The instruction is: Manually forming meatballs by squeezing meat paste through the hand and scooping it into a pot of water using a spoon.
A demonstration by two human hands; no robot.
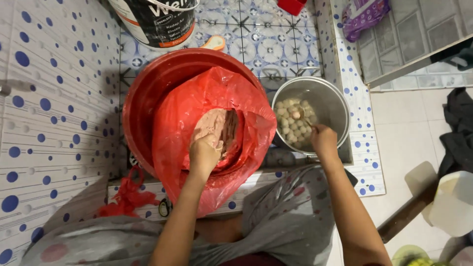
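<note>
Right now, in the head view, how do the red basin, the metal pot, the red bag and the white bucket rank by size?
1. Red basin
2. Red bag
3. Metal pot
White bucket: cut off by the top edge, so I cannot rank it.

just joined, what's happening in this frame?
A person is at a tiled counter. The left hand is sunk into pinkish paste inside a red plastic bag lining a red basin. The right hand holds a utensil over a metal pot holding many pale round balls.
</note>
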